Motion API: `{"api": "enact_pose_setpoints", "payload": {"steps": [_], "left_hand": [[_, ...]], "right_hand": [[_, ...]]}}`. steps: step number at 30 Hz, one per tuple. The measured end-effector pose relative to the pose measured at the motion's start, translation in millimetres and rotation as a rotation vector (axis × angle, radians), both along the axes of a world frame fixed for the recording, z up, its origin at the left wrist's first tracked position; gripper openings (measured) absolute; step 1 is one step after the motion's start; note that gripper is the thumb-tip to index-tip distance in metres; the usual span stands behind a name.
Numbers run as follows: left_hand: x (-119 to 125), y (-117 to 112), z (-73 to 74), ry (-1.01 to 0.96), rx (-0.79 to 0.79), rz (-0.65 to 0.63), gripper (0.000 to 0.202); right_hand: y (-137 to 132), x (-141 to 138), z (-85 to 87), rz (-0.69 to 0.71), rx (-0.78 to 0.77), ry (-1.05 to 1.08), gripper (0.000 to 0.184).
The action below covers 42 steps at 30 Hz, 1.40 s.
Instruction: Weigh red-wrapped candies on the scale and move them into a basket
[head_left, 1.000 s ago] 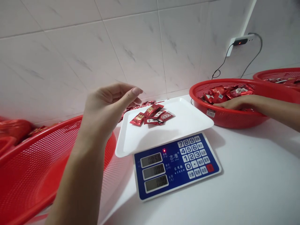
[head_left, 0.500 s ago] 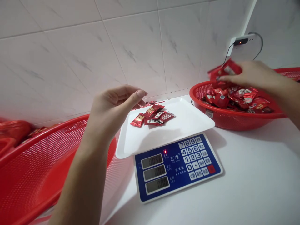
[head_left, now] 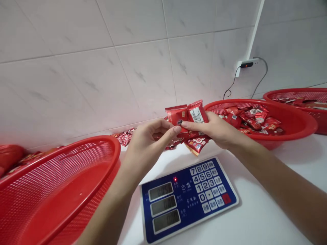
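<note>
Several small red wrapped candy packets point(head_left: 178, 115) are bunched above the scale. My right hand point(head_left: 217, 129) is closed around them from the right, its thumb across the front. From the left, my left hand point(head_left: 150, 143) meets the bunch, with curled fingers and its thumb tip pinched at the packets' edge. Below is a kitchen scale point(head_left: 190, 197) with a blue panel, number keys and lit displays. Its white weighing tray point(head_left: 153, 170) is largely hidden by my hands and the packets, so what lies on it is mostly covered.
On the right, a red basket point(head_left: 298, 126) holds more red packets, with another red basket point(head_left: 316, 92) behind it. A large perforated red basket point(head_left: 102, 163) stands at left. Loose packets point(head_left: 125, 137) lie along the tiled wall. A power socket point(head_left: 246, 64) with cables hangs at right.
My right hand has come left from above the right basket with the packets in it. My left hand has moved right to meet them. The view has shifted slightly.
</note>
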State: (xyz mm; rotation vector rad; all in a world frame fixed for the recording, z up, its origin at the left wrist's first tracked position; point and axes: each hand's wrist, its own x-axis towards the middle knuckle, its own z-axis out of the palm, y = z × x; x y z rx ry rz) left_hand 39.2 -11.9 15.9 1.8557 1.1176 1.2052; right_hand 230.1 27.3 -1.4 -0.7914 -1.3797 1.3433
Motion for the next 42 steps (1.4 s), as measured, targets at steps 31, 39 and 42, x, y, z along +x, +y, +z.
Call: {"api": "enact_pose_setpoints", "payload": {"steps": [31, 39, 42], "left_hand": [[-35, 20, 7.9, 0.150, 0.156, 0.507, 0.002], [-35, 10, 12.4, 0.059, 0.232, 0.432, 0.005], [-36, 9, 12.9, 0.074, 0.211, 0.400, 0.008]], "right_hand": [[4, 20, 17.0, -0.431, 0.048, 0.209, 0.012], [4, 23, 17.3, -0.370, 0.067, 0.198, 0.009], [1, 23, 17.4, -0.358, 0.063, 0.185, 0.010]]}}
